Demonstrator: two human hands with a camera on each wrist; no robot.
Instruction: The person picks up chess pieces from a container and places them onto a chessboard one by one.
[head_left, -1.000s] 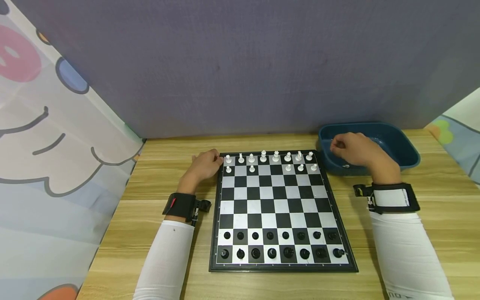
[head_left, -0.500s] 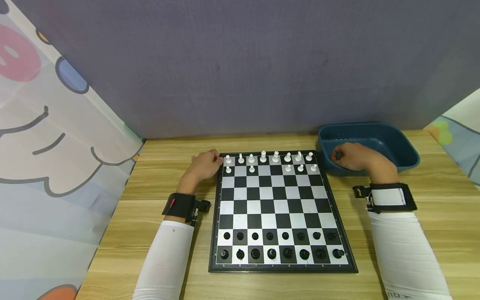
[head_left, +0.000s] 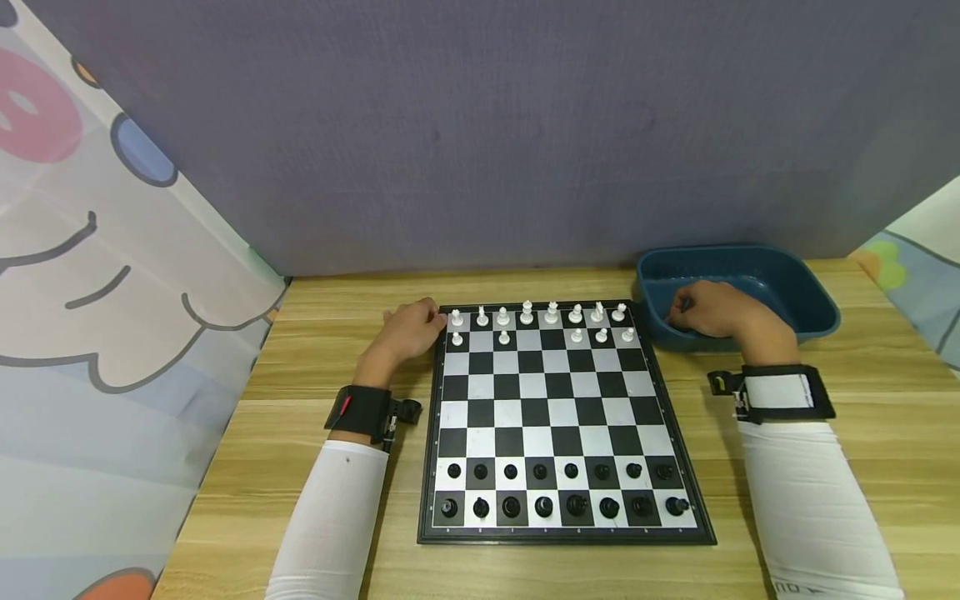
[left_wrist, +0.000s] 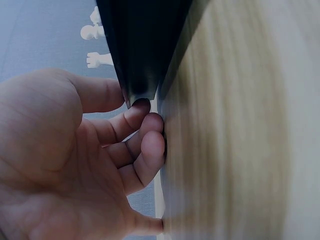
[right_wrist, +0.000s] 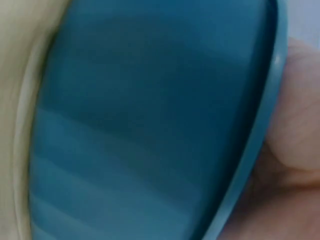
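Note:
My left hand (head_left: 408, 329) is at the far left corner of the chessboard (head_left: 507, 413). In the left wrist view its thumb and index finger pinch the board's black edge (left_wrist: 142, 45), and the other fingers curl beside the tabletop. My right hand (head_left: 716, 310) reaches down into a blue basin (head_left: 823, 317), fingers bent downward. Its fingertips are hidden, so I cannot tell whether it holds anything. From the right wrist camera, the basin's outer wall (right_wrist: 140, 120) covers most of the view, with part of the hand behind the rim.
White chess pieces (head_left: 527, 313) stand in two rows along the board's far side, the front row with gaps. Black chess pieces (head_left: 543, 506) fill two rows at the near side. A grey panel (head_left: 480, 150) rises behind the wooden table (head_left: 300, 375).
My right hand has gone from above the basin down into it, then shifted slightly right. A small pale spot seen under it earlier is now hidden. The left hand stays at the board.

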